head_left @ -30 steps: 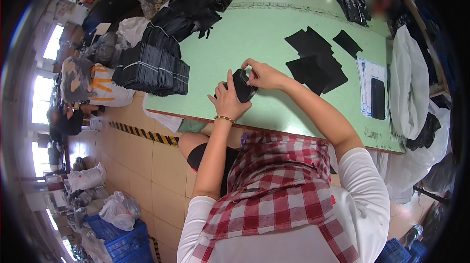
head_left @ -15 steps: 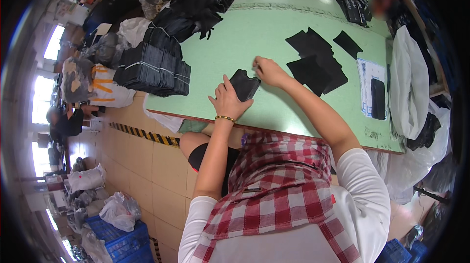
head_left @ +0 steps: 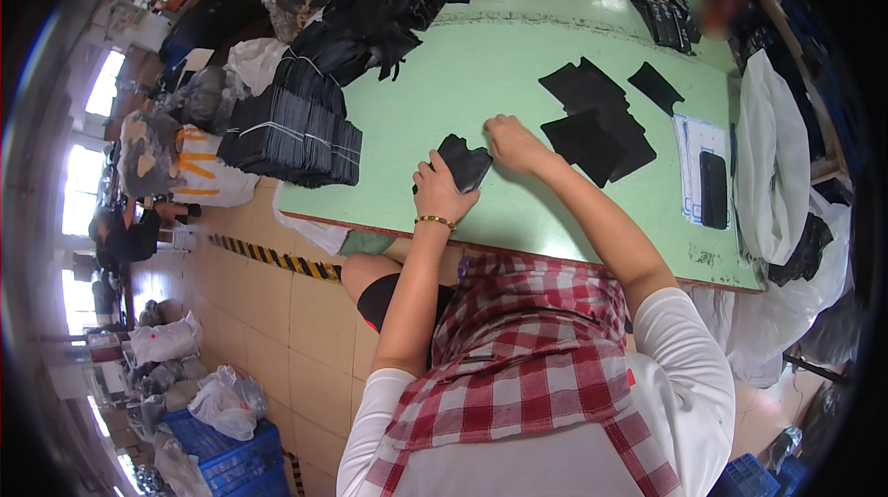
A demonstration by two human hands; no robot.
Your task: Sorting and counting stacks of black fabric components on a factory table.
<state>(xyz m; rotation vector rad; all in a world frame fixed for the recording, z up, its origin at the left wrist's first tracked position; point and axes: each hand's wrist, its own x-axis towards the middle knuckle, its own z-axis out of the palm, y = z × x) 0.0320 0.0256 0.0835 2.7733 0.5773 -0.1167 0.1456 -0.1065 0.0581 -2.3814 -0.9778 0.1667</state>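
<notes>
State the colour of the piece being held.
The held piece is black; the head view, the only one, shows it best.

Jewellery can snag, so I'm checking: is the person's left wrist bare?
No, a thin gold-coloured bracelet circles it, just behind the left hand that holds a flat black notched piece.

You wear: white short-sleeved shirt (head_left: 684,358) | your apron (head_left: 546,395): red-and-pale check, matching straps (head_left: 640,451), small dark bar (head_left: 478,358) up front | red tab (head_left: 632,377) by its right edge | yellow-and-dark bracelet (head_left: 436,220), left wrist (head_left: 430,238) | your shorts (head_left: 405,297): black, red at hem
</notes>
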